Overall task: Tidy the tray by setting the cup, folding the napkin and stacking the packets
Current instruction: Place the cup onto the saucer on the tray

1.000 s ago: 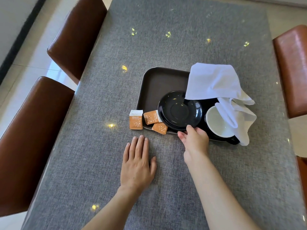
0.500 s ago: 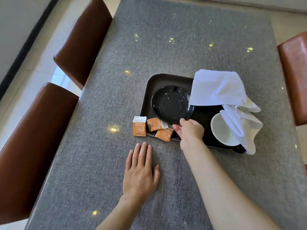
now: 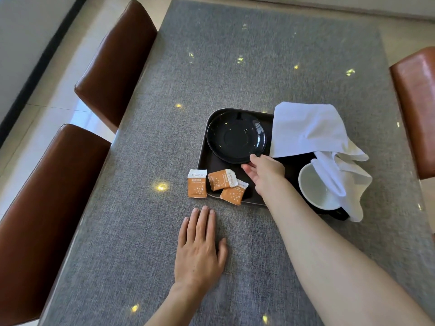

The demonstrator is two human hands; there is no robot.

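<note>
Pinching the saucer (image 3: 236,136) rim at the tray's (image 3: 203,158) far-left corner, the right hand (image 3: 266,174) could let it slide and clip the tipped cup (image 3: 316,184), half under the loose white napkin (image 3: 313,135). Left hand (image 3: 200,248) lies flat and empty on the tabletop (image 3: 259,62). Three orange packets (image 3: 217,183) sit scattered, unstacked, at the tray's near-left corner, one off the tray

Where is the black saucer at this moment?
In the head view, the black saucer lies in the far left part of the brown tray, left of the white napkin, with the right hand at its near edge.
</note>
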